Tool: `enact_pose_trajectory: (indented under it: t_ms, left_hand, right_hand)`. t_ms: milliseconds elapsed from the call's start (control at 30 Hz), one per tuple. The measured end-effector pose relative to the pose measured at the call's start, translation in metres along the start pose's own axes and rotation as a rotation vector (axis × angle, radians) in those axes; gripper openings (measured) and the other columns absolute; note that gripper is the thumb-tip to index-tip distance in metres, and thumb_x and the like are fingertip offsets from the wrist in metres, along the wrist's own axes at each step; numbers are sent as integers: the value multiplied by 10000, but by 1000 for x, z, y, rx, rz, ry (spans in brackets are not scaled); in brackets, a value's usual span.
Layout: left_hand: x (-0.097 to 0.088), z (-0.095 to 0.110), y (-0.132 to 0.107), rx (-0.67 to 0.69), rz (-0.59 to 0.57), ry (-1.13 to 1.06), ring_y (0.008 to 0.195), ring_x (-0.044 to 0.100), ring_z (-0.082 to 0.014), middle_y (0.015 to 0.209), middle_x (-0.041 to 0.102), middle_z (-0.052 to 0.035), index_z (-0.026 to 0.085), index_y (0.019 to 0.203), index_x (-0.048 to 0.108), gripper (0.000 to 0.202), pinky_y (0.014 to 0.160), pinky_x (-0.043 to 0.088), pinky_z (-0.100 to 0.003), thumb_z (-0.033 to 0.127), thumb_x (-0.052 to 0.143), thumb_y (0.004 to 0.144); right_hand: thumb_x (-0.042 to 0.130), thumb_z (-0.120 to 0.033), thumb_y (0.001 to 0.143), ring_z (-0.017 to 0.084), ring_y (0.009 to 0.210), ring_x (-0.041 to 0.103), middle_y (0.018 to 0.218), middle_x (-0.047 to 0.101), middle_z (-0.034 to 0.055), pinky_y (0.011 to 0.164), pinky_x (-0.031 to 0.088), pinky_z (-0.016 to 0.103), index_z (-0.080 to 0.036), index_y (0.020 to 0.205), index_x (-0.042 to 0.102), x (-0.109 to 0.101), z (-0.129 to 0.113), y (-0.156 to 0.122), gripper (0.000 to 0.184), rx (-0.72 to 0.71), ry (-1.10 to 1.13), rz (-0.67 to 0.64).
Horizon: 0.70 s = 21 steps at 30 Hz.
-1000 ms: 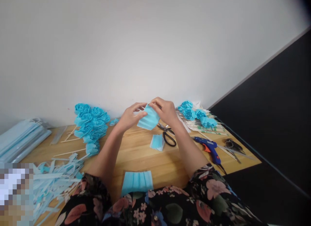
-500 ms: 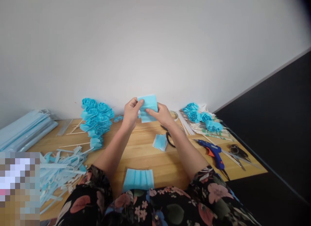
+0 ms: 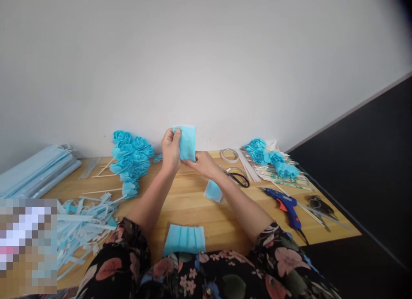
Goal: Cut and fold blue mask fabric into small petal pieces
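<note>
A folded piece of blue face-mask fabric (image 3: 188, 143) is held upright in front of the wall. My left hand (image 3: 170, 149) grips its left edge, thumb on the near face. At the lower right corner, my right hand (image 3: 204, 163) has its fingers closed on the bottom edge; some fingertips are hidden. Below my right forearm lies a small blue fabric square (image 3: 213, 191), partly covered by the arm. A pleated blue mask piece (image 3: 185, 239) rests on the wooden table (image 3: 174, 206) close to my body. Black-handled scissors (image 3: 240, 179) lie beyond my right forearm.
Blue fabric flowers (image 3: 131, 155) are heaped at left, more flowers (image 3: 273, 158) at right on packaged sticks. Cut strips (image 3: 86, 226) and stacked masks (image 3: 35, 170) occupy the left side. At right are a blue glue gun (image 3: 286, 204) and a tape roll (image 3: 229, 155).
The fabric piece has turned from wide to a narrower, upright shape and shifted left. My right hand has slid down from its right side to the bottom edge.
</note>
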<state>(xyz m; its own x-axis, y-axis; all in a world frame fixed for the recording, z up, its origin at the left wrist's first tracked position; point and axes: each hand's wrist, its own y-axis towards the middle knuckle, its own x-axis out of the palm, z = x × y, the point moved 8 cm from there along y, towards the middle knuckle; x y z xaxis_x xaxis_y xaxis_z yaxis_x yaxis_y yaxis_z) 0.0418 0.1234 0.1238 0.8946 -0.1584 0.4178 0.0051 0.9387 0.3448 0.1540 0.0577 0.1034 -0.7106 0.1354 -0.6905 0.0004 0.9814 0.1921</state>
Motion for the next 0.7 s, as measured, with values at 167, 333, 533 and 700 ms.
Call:
enact_pose_trajectory:
  t_ms: [167,333,533,700]
  left_hand:
    - [6,1,0,-13,-64,55,559,358,-91,639,423,52,195,743,516,362,535,312,-213,489,723,792]
    - [24,-6,-9,-62,-229,189,553,369,-88,622,443,48,176,751,562,328,526,300,-213,472,699,781]
    - [41,-16,-24,-45,-403,384,600,414,-98,643,477,38,165,781,591,307,560,336,-215,467,632,821]
    - [50,-15,-31,-63,-488,434,611,418,-98,658,477,35,163,762,582,345,570,346,-215,500,648,791]
  right_hand:
    - [654,-540,805,118,605,473,602,540,-28,596,339,242,-180,629,592,-15,5,-2,405,-112,13,-212]
    - [403,-627,943,169,782,635,838,708,67,790,477,288,-160,863,689,-69,14,-3,554,-146,310,6]
    - [580,-545,896,160,748,607,829,703,24,709,448,271,-186,907,695,-84,5,-11,378,-150,216,230]
    - [621,-420,881,136,659,558,718,647,-11,642,406,263,-202,808,649,-92,2,-14,231,-170,135,361]
